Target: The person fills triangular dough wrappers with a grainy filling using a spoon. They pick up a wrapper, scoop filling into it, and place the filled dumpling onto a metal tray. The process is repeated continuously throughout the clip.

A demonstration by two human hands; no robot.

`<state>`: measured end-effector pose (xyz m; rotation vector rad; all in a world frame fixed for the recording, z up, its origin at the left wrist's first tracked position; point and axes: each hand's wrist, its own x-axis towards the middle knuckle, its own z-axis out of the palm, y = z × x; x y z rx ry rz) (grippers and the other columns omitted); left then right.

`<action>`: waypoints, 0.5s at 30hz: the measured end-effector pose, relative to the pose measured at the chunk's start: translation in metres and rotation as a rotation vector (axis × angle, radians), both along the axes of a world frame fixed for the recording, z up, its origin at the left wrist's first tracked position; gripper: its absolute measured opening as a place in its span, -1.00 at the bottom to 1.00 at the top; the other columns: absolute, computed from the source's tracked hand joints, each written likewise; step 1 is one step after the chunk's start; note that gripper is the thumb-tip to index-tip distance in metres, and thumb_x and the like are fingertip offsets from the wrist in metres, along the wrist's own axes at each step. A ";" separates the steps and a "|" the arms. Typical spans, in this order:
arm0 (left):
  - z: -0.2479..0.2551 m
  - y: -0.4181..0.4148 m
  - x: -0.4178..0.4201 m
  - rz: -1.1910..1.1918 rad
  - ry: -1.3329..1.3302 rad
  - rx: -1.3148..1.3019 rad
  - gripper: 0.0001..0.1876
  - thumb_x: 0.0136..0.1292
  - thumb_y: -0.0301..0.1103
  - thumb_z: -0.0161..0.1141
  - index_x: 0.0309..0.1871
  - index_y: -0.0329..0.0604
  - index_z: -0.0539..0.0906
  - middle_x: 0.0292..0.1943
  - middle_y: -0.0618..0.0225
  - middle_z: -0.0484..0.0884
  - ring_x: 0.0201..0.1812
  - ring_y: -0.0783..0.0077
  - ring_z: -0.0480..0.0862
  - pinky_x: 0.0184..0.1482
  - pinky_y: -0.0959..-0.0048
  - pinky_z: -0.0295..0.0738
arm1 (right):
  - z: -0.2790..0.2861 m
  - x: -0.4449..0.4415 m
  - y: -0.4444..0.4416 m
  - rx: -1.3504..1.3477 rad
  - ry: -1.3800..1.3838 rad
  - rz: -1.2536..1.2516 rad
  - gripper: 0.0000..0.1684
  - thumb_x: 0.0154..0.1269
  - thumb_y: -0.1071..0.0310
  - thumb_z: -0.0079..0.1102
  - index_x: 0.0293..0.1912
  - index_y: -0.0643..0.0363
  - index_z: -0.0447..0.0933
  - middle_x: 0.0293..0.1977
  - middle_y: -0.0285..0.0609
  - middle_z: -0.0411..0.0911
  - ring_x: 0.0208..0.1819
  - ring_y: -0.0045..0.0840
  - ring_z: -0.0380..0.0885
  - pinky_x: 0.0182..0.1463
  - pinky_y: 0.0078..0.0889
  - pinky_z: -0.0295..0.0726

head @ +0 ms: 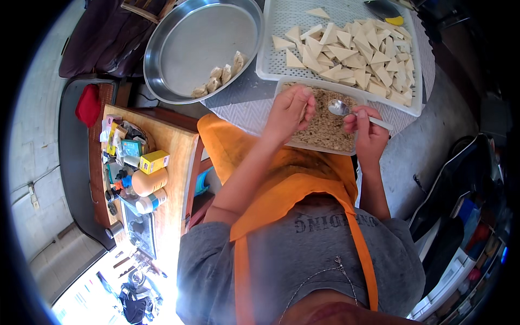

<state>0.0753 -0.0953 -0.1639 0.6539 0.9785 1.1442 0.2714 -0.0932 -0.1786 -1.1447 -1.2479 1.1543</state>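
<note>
Over the left end of a plastic tub of brown minced filling, my left hand is curled round a small pale piece, mostly hidden by the fingers. My right hand grips the handle of a metal spoon, whose bowl is over the filling. Beyond the tub, a white perforated tray holds a heap of pale triangular pieces, probably tofu. Several filled pieces lie along the near right edge inside a round metal pan at the upper left.
A dark spoon-like utensil with a yellow piece lies at the tray's far right corner. At left, a wooden cabinet bears bottles, a yellow box and a basket. A patterned cloth covers the work table.
</note>
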 end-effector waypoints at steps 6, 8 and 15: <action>-0.010 -0.003 -0.002 -0.041 0.213 0.149 -0.65 0.58 -0.16 -0.11 -0.36 -0.14 0.41 -0.59 0.46 0.37 -0.61 0.66 0.32 -0.65 0.66 0.17 | -0.011 -0.007 -0.002 0.087 -0.197 0.019 -0.82 0.46 0.42 0.08 -0.16 0.33 0.60 -0.45 -0.21 0.64 -0.49 -0.67 0.61 -0.41 -0.62 0.61; -0.013 -0.001 -0.002 0.007 0.199 0.246 -0.63 0.58 -0.15 -0.12 -0.38 -0.15 0.40 -0.61 0.46 0.37 -0.64 0.65 0.30 -0.65 0.64 0.18 | -0.010 -0.008 -0.001 0.101 -0.225 0.016 -0.82 0.46 0.42 0.09 -0.17 0.33 0.60 -0.46 -0.22 0.64 -0.50 -0.67 0.61 -0.42 -0.62 0.61; -0.008 0.002 -0.006 0.023 0.097 0.101 -0.56 0.58 -0.17 -0.20 -0.50 -0.11 0.37 -0.69 0.51 0.29 -0.70 0.62 0.21 -0.67 0.60 0.10 | -0.009 -0.008 0.000 0.111 -0.254 0.022 -0.82 0.46 0.42 0.08 -0.17 0.35 0.59 -0.49 -0.20 0.64 -0.49 -0.65 0.63 -0.41 -0.61 0.62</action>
